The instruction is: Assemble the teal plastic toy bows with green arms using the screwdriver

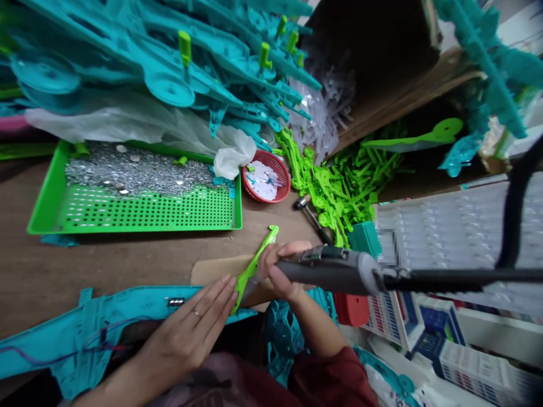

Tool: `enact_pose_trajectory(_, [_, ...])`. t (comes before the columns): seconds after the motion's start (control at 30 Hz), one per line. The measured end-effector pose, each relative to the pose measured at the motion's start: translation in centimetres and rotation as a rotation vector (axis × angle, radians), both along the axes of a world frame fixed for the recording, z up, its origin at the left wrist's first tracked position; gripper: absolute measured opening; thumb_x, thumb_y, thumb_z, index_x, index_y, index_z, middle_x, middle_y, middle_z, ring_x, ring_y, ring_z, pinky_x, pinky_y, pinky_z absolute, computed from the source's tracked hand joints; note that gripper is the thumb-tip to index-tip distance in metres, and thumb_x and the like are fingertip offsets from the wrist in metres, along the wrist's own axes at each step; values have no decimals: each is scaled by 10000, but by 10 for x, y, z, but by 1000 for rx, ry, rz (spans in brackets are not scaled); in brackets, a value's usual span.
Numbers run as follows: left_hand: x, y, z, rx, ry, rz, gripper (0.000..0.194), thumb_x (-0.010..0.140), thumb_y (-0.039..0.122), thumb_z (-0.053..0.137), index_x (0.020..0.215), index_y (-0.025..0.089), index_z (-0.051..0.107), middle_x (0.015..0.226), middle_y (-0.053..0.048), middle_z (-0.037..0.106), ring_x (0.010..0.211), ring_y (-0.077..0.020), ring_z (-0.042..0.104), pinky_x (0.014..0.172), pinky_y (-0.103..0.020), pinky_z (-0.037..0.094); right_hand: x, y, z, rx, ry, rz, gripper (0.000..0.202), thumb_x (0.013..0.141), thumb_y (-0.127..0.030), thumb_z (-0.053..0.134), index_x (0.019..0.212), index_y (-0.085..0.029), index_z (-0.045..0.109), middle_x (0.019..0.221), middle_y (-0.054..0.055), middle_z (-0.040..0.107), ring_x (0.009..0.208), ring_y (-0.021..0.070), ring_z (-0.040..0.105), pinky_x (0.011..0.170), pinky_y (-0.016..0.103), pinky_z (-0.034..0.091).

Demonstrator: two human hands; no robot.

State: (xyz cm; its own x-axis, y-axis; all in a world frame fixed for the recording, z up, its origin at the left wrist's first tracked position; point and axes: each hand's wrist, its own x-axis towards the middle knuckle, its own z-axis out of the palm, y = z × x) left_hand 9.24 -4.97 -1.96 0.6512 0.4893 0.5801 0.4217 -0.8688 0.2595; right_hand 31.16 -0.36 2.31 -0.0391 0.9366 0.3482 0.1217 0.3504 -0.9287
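Observation:
My right hand (284, 265) is wrapped around a grey electric screwdriver (326, 268), which lies nearly level with its nose pointing left. The screwdriver's tip meets a lime-green plastic arm (258, 257) close to my fingers; the exact contact point is hidden. My left hand (197, 319), wearing a ring, has its fingers straight and together, their tips pressed on the green arm's lower part. Its thumb is out of sight. Below lies a long teal plastic part (139, 305) with a metal spring (176, 302) and thin wires, near a piece of cardboard (216, 268).
A green perforated tray (148, 215) holds many small metal screws. Beside it is a red basket (278, 195) of white pieces. A hammer (313, 217) lies by a heap of green parts (348, 186). Teal parts (161, 62) are stacked behind; a black cable (520, 203) hangs right.

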Motion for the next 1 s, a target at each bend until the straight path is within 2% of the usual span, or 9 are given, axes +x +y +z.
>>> enact_pose_trajectory(0.1, [0,0,0,9,1,4,413,969,54,403,1325,-15,600,1428,-232,591,1408,-343,490,1252,-484,270,2,17,21,70,5,291,328,862,-273,626,1147,-332,474,553,-114,506,384,119,495,408,256,462])
enact_pose_trajectory(0.13, [0,1,0,17,5,11,416,967,54,395,1320,-4,606,1420,-224,601,1401,-332,501,1252,-484,270,-1,28,28,85,40,272,336,875,-288,627,1174,-340,483,550,-115,502,381,113,486,406,248,458])
enact_pose_trajectory(0.2, [0,2,0,32,17,23,424,963,55,383,1316,14,614,1405,-208,619,1387,-317,521,1247,-481,283,-17,57,35,150,167,96,314,887,-347,638,1163,-355,490,541,-122,466,373,99,458,406,229,441])
enact_pose_trajectory(0.3, [0,4,0,33,16,38,418,953,72,413,1316,19,612,1385,-198,638,1374,-309,536,1232,-462,319,-54,108,28,210,301,-142,311,858,-376,668,1113,-327,496,563,-112,461,412,99,481,443,236,442])
enact_pose_trajectory(0.43, [2,2,-4,-14,-16,58,410,945,109,469,1320,6,600,1377,-200,640,1376,-300,531,1233,-437,319,-95,152,5,157,317,-131,422,831,-394,704,1168,-281,477,585,-106,502,423,116,509,463,269,449])
enact_pose_trajectory(0.53, [3,-1,-6,-39,-23,73,421,944,129,481,1332,9,594,1404,-195,621,1380,-299,523,1230,-427,317,-106,160,-5,114,261,-126,526,806,-487,715,1212,-272,459,569,-116,487,412,124,493,453,280,445])
enact_pose_trajectory(0.77, [1,5,-2,-42,-23,80,416,947,114,440,1311,2,608,1393,-189,629,1347,-310,542,1180,-414,356,-103,160,-10,19,164,-160,455,803,-604,671,1060,-285,472,577,-102,448,438,136,480,506,317,503])
enact_pose_trajectory(0.9, [3,10,-2,-49,-27,82,398,956,117,445,1303,17,614,1364,-173,649,1327,-284,555,1145,-389,383,-106,166,-16,13,161,-212,527,788,-644,679,1114,-287,470,581,-97,446,437,146,484,475,320,477])
enact_pose_trajectory(1.0, [3,10,-3,-41,-50,84,384,953,104,449,1284,30,629,1308,-162,681,1289,-273,582,1122,-400,402,-108,167,-5,12,113,-241,541,816,-626,662,1184,-285,463,591,-88,467,457,155,512,495,329,489])
